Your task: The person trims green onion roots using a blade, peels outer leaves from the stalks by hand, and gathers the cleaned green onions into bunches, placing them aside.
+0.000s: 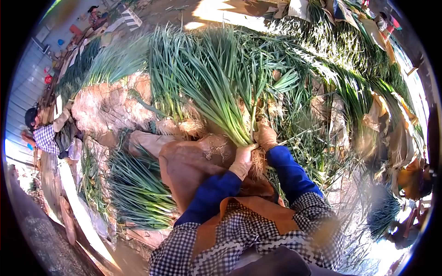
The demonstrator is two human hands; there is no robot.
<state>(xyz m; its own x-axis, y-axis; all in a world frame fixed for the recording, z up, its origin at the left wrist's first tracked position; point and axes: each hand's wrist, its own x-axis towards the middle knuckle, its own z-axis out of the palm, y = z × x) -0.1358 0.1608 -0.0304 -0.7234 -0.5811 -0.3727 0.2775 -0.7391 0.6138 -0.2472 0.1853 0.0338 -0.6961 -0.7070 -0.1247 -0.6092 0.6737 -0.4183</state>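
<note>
A bunch of green onions (pixel 225 110) fans out upward and to the left, its leaves long and green. My left hand (pixel 242 162), seemingly in a tan glove, is closed around the lower stems. Close beside it, my right hand (pixel 265 135) grips the right side of the stems, where a paler stalk (pixel 253 115) stands a little apart. Pale stringy roots (pixel 258 165) hang below, between my wrists. Blue sleeve covers reach over both forearms. Which stems are in which hand is partly hidden by the fingers.
More green onions (pixel 165 73) lie behind the bunch, roots toward me. Another pile (pixel 138 188) lies at my left, beside brown cloth (pixel 184 161) over my legs. Loose leaves (pixel 304 152) cover the ground at right. A person (pixel 48 133) sits at far left, another (pixel 96 18) farther back.
</note>
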